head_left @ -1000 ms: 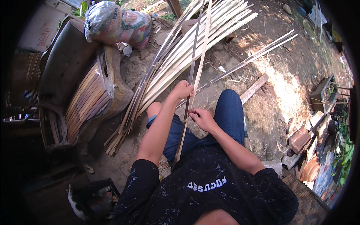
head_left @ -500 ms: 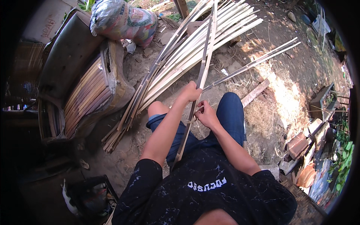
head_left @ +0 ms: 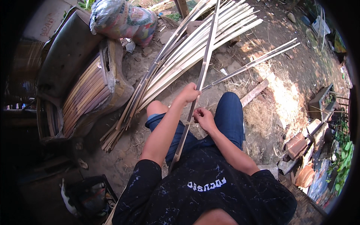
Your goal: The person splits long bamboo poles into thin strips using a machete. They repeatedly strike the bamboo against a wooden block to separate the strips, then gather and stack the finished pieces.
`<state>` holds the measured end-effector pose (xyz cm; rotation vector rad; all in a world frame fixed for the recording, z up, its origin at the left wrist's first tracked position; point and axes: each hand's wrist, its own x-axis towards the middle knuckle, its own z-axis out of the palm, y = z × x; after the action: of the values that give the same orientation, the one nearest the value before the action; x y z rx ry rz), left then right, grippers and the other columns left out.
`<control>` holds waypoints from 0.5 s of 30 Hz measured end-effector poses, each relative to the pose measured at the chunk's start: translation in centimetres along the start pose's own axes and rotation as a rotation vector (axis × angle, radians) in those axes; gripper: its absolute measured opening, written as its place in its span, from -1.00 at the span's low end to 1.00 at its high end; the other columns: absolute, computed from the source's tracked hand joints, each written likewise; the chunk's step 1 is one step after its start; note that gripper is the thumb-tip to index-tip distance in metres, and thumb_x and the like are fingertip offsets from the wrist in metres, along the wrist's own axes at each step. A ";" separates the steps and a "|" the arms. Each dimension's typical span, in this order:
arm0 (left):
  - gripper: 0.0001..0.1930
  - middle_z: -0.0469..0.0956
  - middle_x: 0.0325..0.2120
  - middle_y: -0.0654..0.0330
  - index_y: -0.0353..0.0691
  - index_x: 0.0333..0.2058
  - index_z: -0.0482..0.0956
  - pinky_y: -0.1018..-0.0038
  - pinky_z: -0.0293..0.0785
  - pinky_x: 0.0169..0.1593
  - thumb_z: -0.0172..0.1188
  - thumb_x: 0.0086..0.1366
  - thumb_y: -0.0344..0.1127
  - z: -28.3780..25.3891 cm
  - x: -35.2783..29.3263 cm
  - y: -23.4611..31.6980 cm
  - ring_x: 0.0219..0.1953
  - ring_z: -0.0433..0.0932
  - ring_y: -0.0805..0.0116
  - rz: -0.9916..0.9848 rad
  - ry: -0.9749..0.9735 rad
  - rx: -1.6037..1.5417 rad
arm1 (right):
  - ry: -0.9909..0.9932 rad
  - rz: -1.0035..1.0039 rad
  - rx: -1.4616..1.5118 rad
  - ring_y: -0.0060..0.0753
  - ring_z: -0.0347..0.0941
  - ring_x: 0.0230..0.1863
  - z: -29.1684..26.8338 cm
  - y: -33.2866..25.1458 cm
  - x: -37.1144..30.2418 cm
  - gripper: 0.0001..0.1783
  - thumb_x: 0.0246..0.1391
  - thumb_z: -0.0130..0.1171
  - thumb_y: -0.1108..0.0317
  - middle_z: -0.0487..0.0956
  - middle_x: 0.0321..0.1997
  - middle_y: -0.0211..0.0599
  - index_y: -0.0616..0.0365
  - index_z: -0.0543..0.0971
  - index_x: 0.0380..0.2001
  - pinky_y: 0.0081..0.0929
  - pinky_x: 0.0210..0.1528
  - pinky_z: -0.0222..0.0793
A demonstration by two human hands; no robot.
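We're gripping a long dark strip (head_left: 205, 62) mid-frame, left hand (head_left: 189, 92); right hand (head_left: 205, 119) is hanging half-curled beside it, can't tell if grasping. Dirt ground (head_left: 275, 33) is catching sun at right, pale strips (head_left: 178, 69) are lying upper centre, stuffed sack (head_left: 125, 21) is sitting upper left

strips (head_left: 187, 56): uncountably many | sack (head_left: 123, 22): 1 | armchair (head_left: 71, 41): 1 | knees (head_left: 229, 103): 2

room: straw (head_left: 260, 120) outside right knee (head_left: 229, 104) | blocks: held strip (head_left: 204, 67), slats (head_left: 182, 58) (ahead-left)
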<state>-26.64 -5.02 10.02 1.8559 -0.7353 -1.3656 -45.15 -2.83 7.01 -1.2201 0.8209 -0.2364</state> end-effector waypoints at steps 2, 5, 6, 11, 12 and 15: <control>-0.83 0.52 -0.51 0.21 -0.27 -0.35 0.45 0.47 0.43 -0.42 0.28 0.26 -0.37 -0.1 -0.1 -0.7 -0.44 0.51 0.48 0.007 0.021 0.062 | -0.027 0.002 0.030 -0.67 0.44 -0.40 0.1 -0.1 -0.9 -0.89 0.25 0.21 0.42 0.56 -0.42 -0.48 0.26 0.57 -0.24 -0.60 -0.35 0.39; -0.81 0.55 -0.47 0.22 -0.29 -0.35 0.51 0.46 0.47 -0.36 0.32 0.26 -0.32 -1.2 0.3 -2.6 -0.40 0.52 0.47 0.042 0.084 0.222 | -0.112 -0.021 0.062 -0.65 0.46 -0.37 0.1 -0.3 -1.4 -0.84 0.25 0.21 0.40 0.59 -0.38 -0.46 0.27 0.60 -0.18 -0.58 -0.30 0.42; -0.80 0.57 -0.44 0.21 -0.31 -0.32 0.55 0.45 0.48 -0.33 0.32 0.27 -0.30 -1.1 0.3 -3.0 -0.38 0.53 0.47 0.050 0.095 0.252 | -0.116 -0.057 0.066 -0.64 0.47 -0.37 0.2 0.1 -1.6 -0.81 0.24 0.21 0.39 0.61 -0.37 -0.44 0.28 0.62 -0.16 -0.56 -0.29 0.43; -0.70 0.63 -0.22 0.20 -0.36 -0.05 0.63 0.43 0.52 -0.19 0.19 0.40 -0.25 -0.9 -1.1 -5.6 -0.29 0.56 0.44 0.163 0.180 -0.043 | -0.159 -0.064 0.041 -0.62 0.48 -0.37 0.0 1.9 -1.0 -0.76 0.26 0.19 0.35 0.64 -0.31 -0.40 0.24 0.60 -0.07 -0.55 -0.28 0.45; -0.68 0.63 -0.18 0.20 -0.36 0.00 0.62 0.45 0.51 -0.17 0.15 0.43 -0.25 -0.5 -1.9 -6.4 -0.28 0.56 0.45 0.266 0.246 -0.113 | -0.138 -0.051 0.094 -0.62 0.48 -0.37 0.1 2.2 -0.5 -0.76 0.27 0.18 0.34 0.63 -0.32 -0.39 0.22 0.59 -0.07 -0.55 -0.28 0.45; -0.68 0.62 -0.16 0.23 -0.35 0.03 0.60 0.52 0.49 -0.15 0.08 0.48 -0.24 0.8 -5.6 -7.7 -0.27 0.55 0.50 0.268 0.486 -0.253 | -0.094 0.010 0.230 -0.61 0.50 -0.36 0.4 2.9 -0.1 -0.77 0.31 0.17 0.31 0.60 -0.35 -0.39 0.17 0.52 -0.06 -0.57 -0.30 0.46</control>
<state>-28.68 3.70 6.80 1.7164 -0.5068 -0.7548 -45.72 -1.40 4.48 -1.0033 0.6974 -0.2564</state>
